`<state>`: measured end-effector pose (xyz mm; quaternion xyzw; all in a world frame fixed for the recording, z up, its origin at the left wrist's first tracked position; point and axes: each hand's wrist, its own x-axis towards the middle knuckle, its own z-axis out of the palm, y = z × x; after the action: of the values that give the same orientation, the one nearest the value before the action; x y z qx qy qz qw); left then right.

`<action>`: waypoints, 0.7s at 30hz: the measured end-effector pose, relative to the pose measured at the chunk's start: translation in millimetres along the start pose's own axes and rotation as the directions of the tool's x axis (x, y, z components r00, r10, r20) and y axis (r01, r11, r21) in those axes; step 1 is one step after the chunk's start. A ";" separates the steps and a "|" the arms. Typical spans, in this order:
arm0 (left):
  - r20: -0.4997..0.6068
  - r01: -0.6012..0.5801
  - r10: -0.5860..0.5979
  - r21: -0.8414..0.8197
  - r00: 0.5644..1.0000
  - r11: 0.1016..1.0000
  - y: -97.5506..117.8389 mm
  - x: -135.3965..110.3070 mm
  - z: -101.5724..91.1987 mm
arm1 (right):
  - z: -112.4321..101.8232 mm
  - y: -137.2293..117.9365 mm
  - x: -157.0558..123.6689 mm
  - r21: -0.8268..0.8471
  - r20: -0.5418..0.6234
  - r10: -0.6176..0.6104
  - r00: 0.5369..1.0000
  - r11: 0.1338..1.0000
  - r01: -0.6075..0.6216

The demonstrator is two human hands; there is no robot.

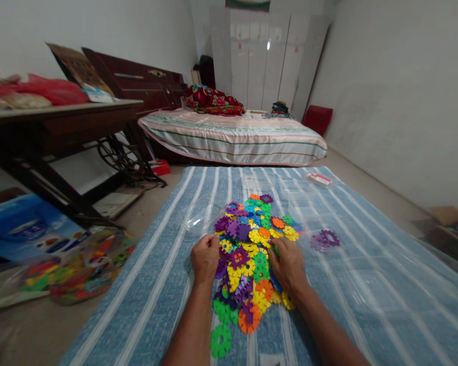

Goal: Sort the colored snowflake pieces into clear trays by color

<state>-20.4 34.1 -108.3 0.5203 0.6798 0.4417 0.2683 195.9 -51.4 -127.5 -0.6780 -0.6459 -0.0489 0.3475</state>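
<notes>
A heap of flat plastic gear-shaped discs (pixel 252 244) in purple, yellow, green, orange and blue lies on a blue striped cloth (pixel 366 284) under clear plastic sheeting. My left hand (pixel 205 257) rests on the heap's left edge with its fingers curled into the pieces. Over the heap's right side my right hand (pixel 289 265) lies knuckles up, fingers bent down among the discs. What either hand holds is hidden. A few purple discs (pixel 325 239) lie apart to the right. One green disc (pixel 220 340) sits near the front between my forearms.
A small clear packet with a red label (pixel 319 178) lies at the cloth's far right. Behind stands a bed with a striped cover (pixel 232 134). A dark table (pixel 61 119) is at left, with a bag of colourful pieces (pixel 84 267) on the floor.
</notes>
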 end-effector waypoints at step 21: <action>-0.007 -0.028 0.028 0.046 1.000 0.999 10.3 -2.3 -3.1 | -13.1 -4.9 2.0 0.215 -0.167 -0.057 0.984 0.972 0.093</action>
<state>-17.3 31.6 -98.1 0.5341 0.6834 0.4318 0.2474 196.7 -57.1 -114.5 -0.6038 -0.6426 -0.0440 0.4696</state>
